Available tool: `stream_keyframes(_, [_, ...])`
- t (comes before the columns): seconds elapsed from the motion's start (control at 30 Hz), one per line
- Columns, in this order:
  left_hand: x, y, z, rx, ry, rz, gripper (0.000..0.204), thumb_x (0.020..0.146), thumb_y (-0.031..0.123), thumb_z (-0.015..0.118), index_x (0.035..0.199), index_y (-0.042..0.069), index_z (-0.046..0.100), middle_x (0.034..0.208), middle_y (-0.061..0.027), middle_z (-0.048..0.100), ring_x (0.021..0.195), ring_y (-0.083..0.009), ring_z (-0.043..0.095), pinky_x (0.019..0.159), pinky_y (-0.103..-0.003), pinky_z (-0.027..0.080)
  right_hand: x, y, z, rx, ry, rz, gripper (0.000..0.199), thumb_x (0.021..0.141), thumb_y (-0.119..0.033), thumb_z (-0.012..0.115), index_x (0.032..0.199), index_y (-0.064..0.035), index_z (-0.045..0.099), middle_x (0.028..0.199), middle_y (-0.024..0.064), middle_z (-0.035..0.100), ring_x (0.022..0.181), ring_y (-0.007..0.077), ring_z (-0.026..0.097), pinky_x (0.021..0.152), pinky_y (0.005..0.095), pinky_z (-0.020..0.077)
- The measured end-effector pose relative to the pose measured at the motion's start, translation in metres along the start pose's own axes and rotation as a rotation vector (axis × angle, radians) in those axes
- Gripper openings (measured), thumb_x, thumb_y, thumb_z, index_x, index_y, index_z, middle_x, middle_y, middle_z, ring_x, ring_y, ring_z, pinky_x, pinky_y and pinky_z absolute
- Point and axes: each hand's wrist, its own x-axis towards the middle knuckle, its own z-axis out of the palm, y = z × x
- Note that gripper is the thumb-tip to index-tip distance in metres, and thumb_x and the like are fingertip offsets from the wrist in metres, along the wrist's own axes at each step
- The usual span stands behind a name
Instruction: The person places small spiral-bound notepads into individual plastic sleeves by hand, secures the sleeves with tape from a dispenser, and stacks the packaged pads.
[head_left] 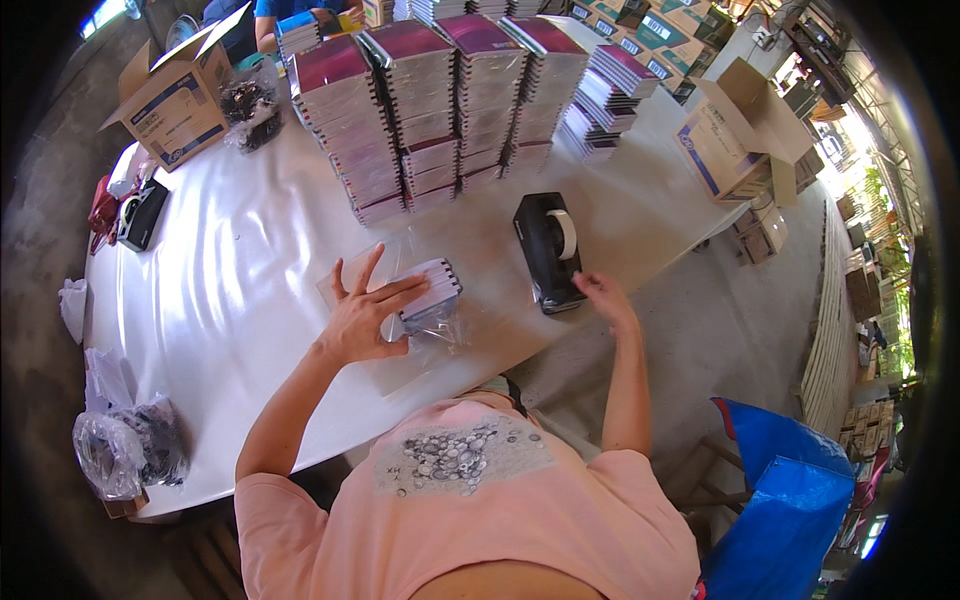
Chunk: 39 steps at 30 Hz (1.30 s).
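Observation:
A small stack of spiral-bound notebooks (430,290) lies on the table, partly inside a loose clear plastic wrapper (392,376). My left hand (358,318) rests over the stack's left side with its fingers stretched and spread. Two of those fingers lie on the top notebook, and the thumb points along the near side. To the right stands a black tape dispenser (540,262) with a roll of tape (566,232). My right hand (604,298) is at the dispenser's near end with curled fingers. Whatever may be between the fingertips is too small to make out.
Tall stacks of wrapped notebooks (428,115) rise behind the work spot. Open cardboard boxes stand far left (172,105) and far right (735,140). A second tape dispenser (143,215) sits at left, above crumpled plastic (125,450). Across the table is another person (290,15).

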Motion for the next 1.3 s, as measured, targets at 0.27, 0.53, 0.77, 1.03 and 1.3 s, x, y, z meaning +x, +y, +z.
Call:
stream_keyframes(0.27, [-0.003, -0.003, 0.001, -0.004, 0.005, -0.011, 0.086, 0.049, 0.027, 0.069, 0.131, 0.033, 0.045, 0.137, 0.0114, 0.042, 0.139, -0.0303, 0.008, 0.101, -0.065, -0.005, -0.010, 0.015, 0.014, 0.661, -0.190, 0.261, 0.020, 0.082, -0.027, 0.065, 0.096, -0.0122, 0.063, 0.095, -0.0009, 0.061, 0.096, 0.0167, 0.054, 0.081, 0.0471, 0.0413])
stream_keyframes(0.53, [-0.003, -0.004, 0.001, 0.001, -0.053, -0.053, 0.086, 0.053, 0.029, 0.072, 0.133, 0.034, 0.042, 0.138, 0.0131, 0.040, 0.139, -0.0273, 0.006, 0.102, -0.064, -0.009, -0.036, 0.020, 0.017, 0.992, -0.096, 0.222, 0.013, 0.081, -0.018, 0.066, 0.091, -0.0099, 0.066, 0.102, 0.0030, 0.060, 0.106, 0.0206, 0.052, 0.090, 0.0660, 0.0316])
stream_keyframes(0.77, [-0.005, -0.004, -0.006, 0.030, -0.156, -0.051, 0.090, 0.054, 0.034, 0.074, 0.135, 0.037, 0.036, 0.141, 0.0138, 0.036, 0.139, -0.0278, 0.002, 0.102, -0.065, -0.007, -0.055, 0.032, 0.029, -0.313, 0.450, -0.258, 0.016, 0.082, -0.019, 0.065, 0.084, -0.0037, 0.067, 0.108, 0.0057, 0.060, 0.108, 0.0195, 0.052, 0.099, 0.0542, 0.0283])
stream_keyframes(1.03, [-0.003, -0.016, -0.003, 0.051, -0.175, 0.079, 0.092, 0.050, 0.037, 0.072, 0.132, 0.050, 0.033, 0.146, 0.0137, 0.026, 0.138, -0.0345, -0.004, 0.101, -0.068, -0.006, -0.036, -0.135, 0.036, 0.297, -0.467, -0.123, 0.031, 0.080, -0.003, 0.062, 0.111, -0.0033, 0.062, 0.072, 0.0067, 0.064, 0.060, 0.0051, 0.058, 0.039, 0.0185, 0.0322])
stream_keyframes(1.3, [0.000, -0.011, -0.017, 0.098, -0.254, 0.050, 0.093, 0.048, 0.034, 0.071, 0.131, 0.050, 0.034, 0.145, 0.0124, 0.027, 0.138, -0.0338, -0.005, 0.102, -0.069, -0.005, 0.004, -0.211, 0.126, 0.002, -1.037, -0.254, 0.082, 0.074, -0.012, 0.068, 0.141, -0.0111, 0.021, 0.068, 0.0062, 0.063, 0.050, 0.0072, 0.049, 0.046, 0.0216, 0.0386])
